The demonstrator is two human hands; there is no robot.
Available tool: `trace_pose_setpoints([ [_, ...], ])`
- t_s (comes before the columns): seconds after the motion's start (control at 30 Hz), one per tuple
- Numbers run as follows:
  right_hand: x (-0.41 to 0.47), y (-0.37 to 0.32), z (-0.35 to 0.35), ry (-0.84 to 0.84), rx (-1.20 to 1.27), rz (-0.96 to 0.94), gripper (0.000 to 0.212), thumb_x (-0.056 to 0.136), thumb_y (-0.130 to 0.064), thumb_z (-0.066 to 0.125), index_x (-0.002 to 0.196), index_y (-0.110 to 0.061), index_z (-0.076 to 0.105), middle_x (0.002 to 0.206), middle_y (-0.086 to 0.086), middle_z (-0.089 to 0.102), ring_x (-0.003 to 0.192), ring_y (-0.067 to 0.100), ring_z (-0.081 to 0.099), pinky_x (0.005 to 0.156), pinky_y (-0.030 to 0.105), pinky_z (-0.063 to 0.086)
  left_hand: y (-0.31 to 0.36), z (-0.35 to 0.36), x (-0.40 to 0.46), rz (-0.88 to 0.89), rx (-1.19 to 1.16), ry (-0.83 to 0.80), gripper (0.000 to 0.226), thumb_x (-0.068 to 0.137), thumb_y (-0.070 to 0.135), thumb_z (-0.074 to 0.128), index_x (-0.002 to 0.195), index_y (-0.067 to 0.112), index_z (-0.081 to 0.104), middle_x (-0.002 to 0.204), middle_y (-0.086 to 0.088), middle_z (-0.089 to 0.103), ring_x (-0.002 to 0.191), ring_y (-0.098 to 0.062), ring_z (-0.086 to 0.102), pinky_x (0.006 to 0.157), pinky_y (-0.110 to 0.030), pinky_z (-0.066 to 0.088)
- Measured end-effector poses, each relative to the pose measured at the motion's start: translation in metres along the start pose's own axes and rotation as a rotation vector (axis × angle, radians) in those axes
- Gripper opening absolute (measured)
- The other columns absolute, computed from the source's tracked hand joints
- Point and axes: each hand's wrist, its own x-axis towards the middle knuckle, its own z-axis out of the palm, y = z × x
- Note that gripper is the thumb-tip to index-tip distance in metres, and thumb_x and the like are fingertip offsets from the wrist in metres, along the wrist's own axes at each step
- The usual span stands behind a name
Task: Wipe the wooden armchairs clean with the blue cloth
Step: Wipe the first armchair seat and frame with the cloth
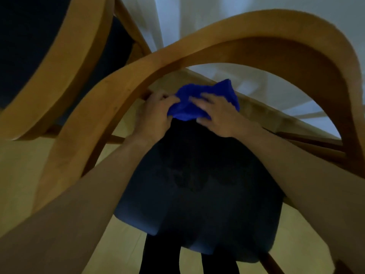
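Note:
A wooden armchair [227, 38] with a curved light-wood back rail arches across the view, and its dark blue seat cushion [197, 190] lies below the rail. I reach under the rail with both arms. The blue cloth [207, 95] is bunched at the far edge of the cushion. My left hand [156, 115] grips its left side and my right hand [217, 115] presses on its right side. Part of the cloth is hidden under my fingers.
A second wooden armchair [65, 62] with a dark cushion stands at the upper left, close beside the first. Pale curtains [197, 16] hang behind. A light wooden floor [122, 244] shows below, and dark chair legs appear at the bottom edge.

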Motion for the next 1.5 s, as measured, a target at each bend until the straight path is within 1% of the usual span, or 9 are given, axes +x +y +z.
trace_pose_setpoints([
  [0.2,-0.002,-0.019,0.027,0.029,-0.214,-0.096,0.042,0.097,-0.046,0.046,0.137,-0.041,0.033,0.141,0.007,0.034,0.122,0.036,0.033,0.094,0.064,0.032,-0.006,0.039,-0.055,-0.167,-0.116,-0.047,0.044,0.085,0.008,0.064,0.128,0.017,0.06,0.13,-0.001,0.054,0.118,-0.02,0.052,0.098,-0.035,0.047],
  [0.73,-0.113,-0.061,0.061,-0.509,-0.068,-0.201,0.044,0.098,-0.038,0.051,0.14,-0.036,0.036,0.129,0.001,0.038,0.118,0.024,0.041,0.095,0.052,0.038,0.016,0.049,-0.197,-0.106,-0.18,-0.242,0.044,0.078,0.007,0.07,0.119,0.022,0.067,0.113,0.0,0.06,0.104,-0.019,0.054,0.089,-0.038,0.05],
  [0.8,-0.098,-0.064,0.04,-0.465,0.047,-0.209,0.044,0.098,-0.04,0.051,0.139,-0.034,0.038,0.123,0.002,0.043,0.112,0.021,0.045,0.097,0.047,0.04,0.004,0.032,-0.185,-0.193,-0.183,-0.134,0.05,0.079,0.005,0.068,0.126,0.022,0.061,0.117,-0.002,0.057,0.109,-0.017,0.049,0.094,-0.033,0.046],
  [0.97,-0.03,-0.079,-0.012,0.087,0.029,-0.318,0.046,0.094,-0.037,0.058,0.137,-0.025,0.044,0.122,0.006,0.05,0.108,0.022,0.048,0.094,0.043,0.043,-0.017,-0.01,-0.141,-0.381,-0.264,0.229,0.052,0.087,0.008,0.062,0.136,0.021,0.05,0.124,-0.004,0.054,0.111,-0.002,0.041,0.096,-0.029,0.041],
  [1.07,0.008,-0.091,-0.014,0.309,-0.008,-0.227,0.052,0.092,-0.034,0.06,0.139,-0.02,0.046,0.136,0.012,0.048,0.123,0.035,0.045,0.098,0.057,0.041,-0.011,-0.009,-0.11,-0.441,-0.067,0.402,0.05,0.091,0.01,0.059,0.139,0.014,0.045,0.125,-0.01,0.059,0.114,-0.02,0.055,0.1,-0.032,0.04],
  [1.2,0.023,-0.08,0.018,-0.034,-0.037,0.01,0.067,0.095,-0.048,0.056,0.152,-0.04,0.023,0.164,0.006,0.002,0.148,0.039,0.005,0.113,0.066,0.016,-0.021,0.003,-0.069,-0.523,0.023,0.281,0.066,0.089,0.009,0.057,0.148,0.022,0.031,0.144,-0.007,0.044,0.131,-0.023,0.042,0.108,-0.033,0.031],
  [1.3,0.035,-0.069,0.024,0.05,-0.238,-0.06,0.054,0.097,-0.052,0.048,0.146,-0.045,0.026,0.157,0.009,0.02,0.14,0.041,0.02,0.107,0.065,0.022,-0.041,0.017,-0.059,-0.441,0.006,0.026,0.076,0.091,0.006,0.051,0.153,0.031,0.015,0.154,-0.007,0.026,0.141,-0.025,0.026,0.115,-0.042,0.028],
  [1.43,0.068,-0.076,0.01,0.034,-0.347,-0.198,0.05,0.091,-0.049,0.058,0.137,-0.04,0.039,0.147,0.012,0.03,0.14,0.041,0.021,0.112,0.063,0.013,-0.051,0.021,-0.05,-0.396,-0.066,0.126,0.06,0.092,0.009,0.05,0.147,0.026,0.035,0.141,-0.004,0.044,0.127,-0.021,0.043,0.102,-0.023,0.03],
  [1.5,0.079,-0.081,0.01,-0.01,-0.327,-0.213,0.049,0.093,-0.046,0.057,0.138,-0.037,0.04,0.145,0.012,0.032,0.135,0.04,0.03,0.113,0.061,0.017,-0.047,0.021,-0.046,-0.45,-0.125,0.15,0.058,0.09,0.004,0.048,0.145,0.023,0.041,0.139,-0.006,0.049,0.123,-0.026,0.049,0.095,-0.028,0.037],
])
